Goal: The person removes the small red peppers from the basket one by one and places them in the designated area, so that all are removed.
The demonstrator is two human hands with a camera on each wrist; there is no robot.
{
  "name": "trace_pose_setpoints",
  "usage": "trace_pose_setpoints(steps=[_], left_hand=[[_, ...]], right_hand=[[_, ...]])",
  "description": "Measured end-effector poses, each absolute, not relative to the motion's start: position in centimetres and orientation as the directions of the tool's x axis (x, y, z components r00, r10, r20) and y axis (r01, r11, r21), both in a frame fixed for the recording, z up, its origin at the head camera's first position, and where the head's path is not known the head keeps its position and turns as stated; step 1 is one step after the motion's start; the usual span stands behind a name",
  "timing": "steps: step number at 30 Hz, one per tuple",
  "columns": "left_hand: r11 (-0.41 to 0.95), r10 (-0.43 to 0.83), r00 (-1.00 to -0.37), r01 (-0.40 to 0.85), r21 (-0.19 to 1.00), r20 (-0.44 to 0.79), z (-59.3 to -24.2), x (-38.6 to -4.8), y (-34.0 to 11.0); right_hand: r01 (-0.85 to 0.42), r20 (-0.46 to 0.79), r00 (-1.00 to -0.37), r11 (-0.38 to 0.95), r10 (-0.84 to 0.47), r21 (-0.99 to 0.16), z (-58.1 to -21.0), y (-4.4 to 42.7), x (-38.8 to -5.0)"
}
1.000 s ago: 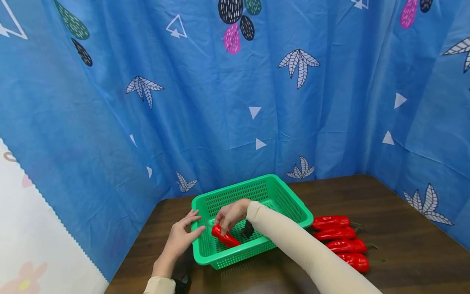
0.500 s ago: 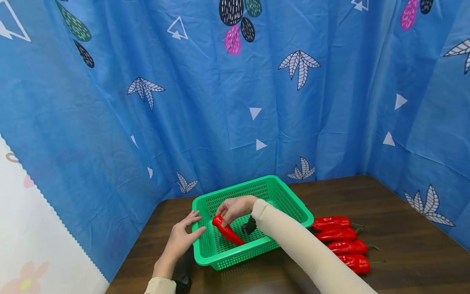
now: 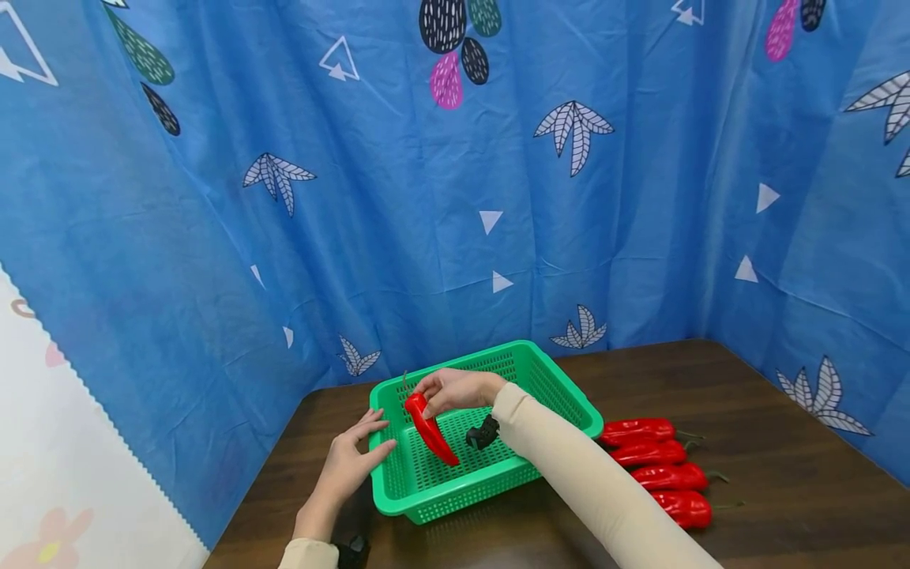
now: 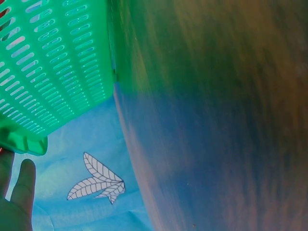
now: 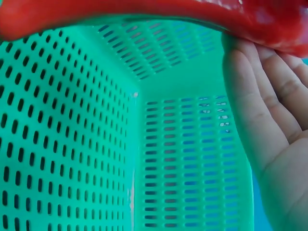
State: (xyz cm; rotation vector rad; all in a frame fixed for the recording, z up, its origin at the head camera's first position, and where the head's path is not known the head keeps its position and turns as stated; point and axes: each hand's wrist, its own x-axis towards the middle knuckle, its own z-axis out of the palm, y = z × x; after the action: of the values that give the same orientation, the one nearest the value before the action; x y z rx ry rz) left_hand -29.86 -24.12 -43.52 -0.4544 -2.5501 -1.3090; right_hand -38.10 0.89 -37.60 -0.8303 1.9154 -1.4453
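A long red pepper [image 3: 435,433] with a thin stem hangs at a slant inside the green plastic basket [image 3: 490,479]. My right hand [image 3: 460,390] pinches it near the stem end, its tip pointing down and toward me. Close up in the right wrist view, the pepper [image 5: 163,8] crosses the top, over the slotted basket walls, with the fingers of the right hand [image 5: 274,115] beneath it. On the basket's left rim rests my left hand [image 3: 347,460], thumb and fingers spread. Only some fingertips [image 4: 24,183] of it show in the left wrist view, beside the rim.
Several red peppers [image 3: 668,476] lie in a row to the right of the basket, partly behind the right sleeve [image 3: 597,490]. Dark wooden table [image 3: 768,482] extends beyond them. A blue patterned curtain [image 3: 426,174] hangs close behind the basket.
My right hand has lifted the pepper up from low in the basket, and it now hangs more steeply. The left hand has stayed at the rim.
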Motion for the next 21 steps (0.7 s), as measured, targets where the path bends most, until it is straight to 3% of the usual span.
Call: trace_pose_setpoints(steps=[13,21], left_hand=[[0.566,0.153,-0.925,0.371,0.737,0.348,-43.8,-29.9,-24.1],[0.564,0.152,-0.926,0.368,0.739,0.345,-43.6,-29.9,-24.1]], right_hand=[[-0.116,0.048,-0.704,0.049,-0.709,-0.992,-36.3,1.3,-37.3],[-0.155,0.096,-0.7,0.019,-0.708,-0.988,-35.0,1.4,-36.5]])
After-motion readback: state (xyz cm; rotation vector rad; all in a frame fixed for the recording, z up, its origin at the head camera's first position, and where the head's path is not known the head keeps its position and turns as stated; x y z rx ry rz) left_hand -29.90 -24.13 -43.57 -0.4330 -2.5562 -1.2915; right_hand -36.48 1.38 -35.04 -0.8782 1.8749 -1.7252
